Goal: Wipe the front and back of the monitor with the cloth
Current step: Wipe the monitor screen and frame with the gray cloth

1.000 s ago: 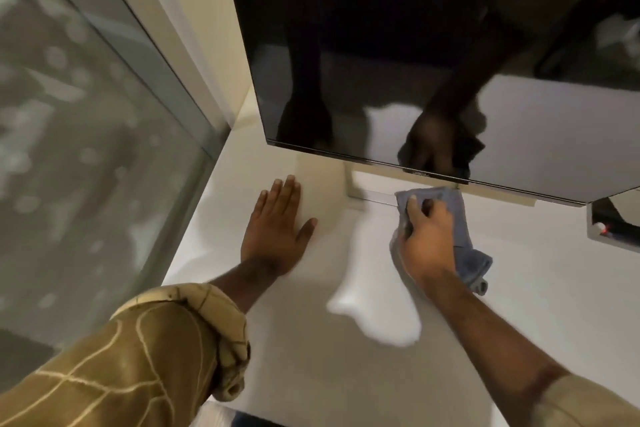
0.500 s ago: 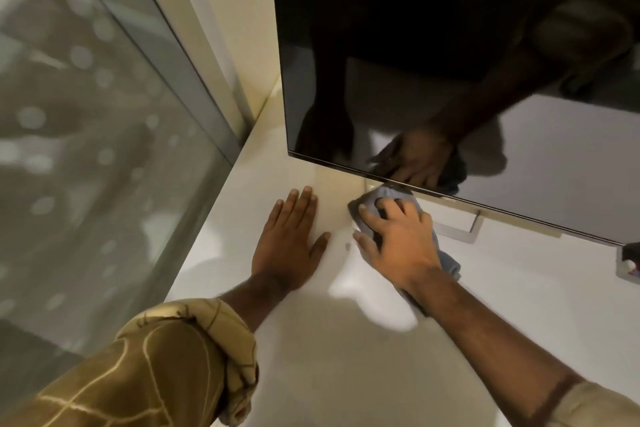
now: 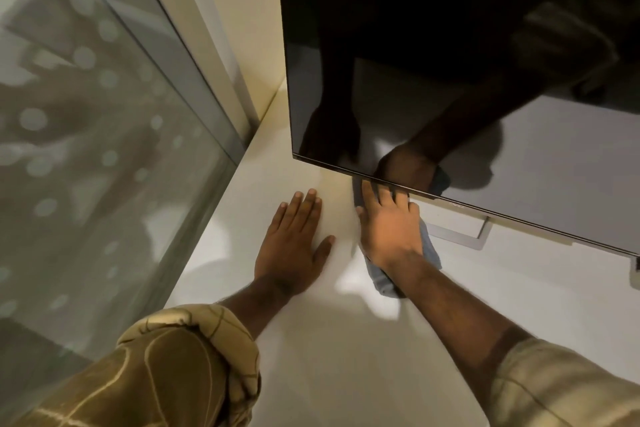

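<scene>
A large black monitor (image 3: 433, 45) fills the upper right, its dark glossy screen reflecting my arms. My right hand (image 3: 389, 229) presses a blue-grey cloth (image 3: 429, 250) flat on the white desk (image 3: 329, 357), just below the screen's lower left edge; its fingertips reach under that edge. The cloth sticks out beneath the palm and wrist. My left hand (image 3: 294, 246) lies flat on the desk with fingers spread, a little left of the right hand, holding nothing.
The monitor's flat silver stand base (image 3: 464, 236) sits on the desk right of the cloth. A glass panel (image 3: 86, 149) with a grey frame rises along the desk's left edge. A cream wall (image 3: 225, 28) stands behind the monitor.
My right hand has slid the cloth leftward along the desk under the monitor's lower edge, from in front of the stand base towards the left corner. The left hand stays planted.
</scene>
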### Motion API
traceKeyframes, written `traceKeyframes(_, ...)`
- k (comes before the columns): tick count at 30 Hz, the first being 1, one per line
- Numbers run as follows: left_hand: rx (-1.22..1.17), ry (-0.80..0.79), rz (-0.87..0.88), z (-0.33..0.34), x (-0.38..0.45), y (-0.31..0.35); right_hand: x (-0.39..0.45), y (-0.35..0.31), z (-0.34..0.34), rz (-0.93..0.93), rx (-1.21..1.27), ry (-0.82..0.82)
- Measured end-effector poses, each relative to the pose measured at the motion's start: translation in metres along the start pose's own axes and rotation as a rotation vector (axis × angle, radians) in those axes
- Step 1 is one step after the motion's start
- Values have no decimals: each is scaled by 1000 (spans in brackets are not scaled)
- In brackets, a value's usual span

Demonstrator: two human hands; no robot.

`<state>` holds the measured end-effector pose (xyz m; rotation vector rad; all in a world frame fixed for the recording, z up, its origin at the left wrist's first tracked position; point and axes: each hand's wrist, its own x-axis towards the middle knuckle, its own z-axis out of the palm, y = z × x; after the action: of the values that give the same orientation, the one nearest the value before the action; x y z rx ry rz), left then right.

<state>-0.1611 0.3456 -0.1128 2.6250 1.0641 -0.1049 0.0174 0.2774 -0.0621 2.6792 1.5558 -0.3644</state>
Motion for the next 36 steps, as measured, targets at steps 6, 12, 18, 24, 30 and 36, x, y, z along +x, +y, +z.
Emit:
traceKeyframes(6, -12, 1, -5, 1, 1, -2, 15, -13, 2, 84, 77, 54)
traceKeyframes(12, -12, 13, -4, 3, 1, -4, -6, 5, 5, -11, 6, 32)
traceKeyframes(18, -14, 15, -14, 6, 2, -5, -32, 26, 11, -114, -33, -48)
traceKeyframes(24, -31, 23, -9, 5, 2, -5, -45, 62, 3, -226, -121, -45)
traceKeyframes(30, -37, 37, 6, 1, -1, -4, -63, 109, 3, -157, -155, -129)
traceKeyframes(36, -35, 34, 15, 0, -2, -4, -89, 143, 0, -59, -83, -105)
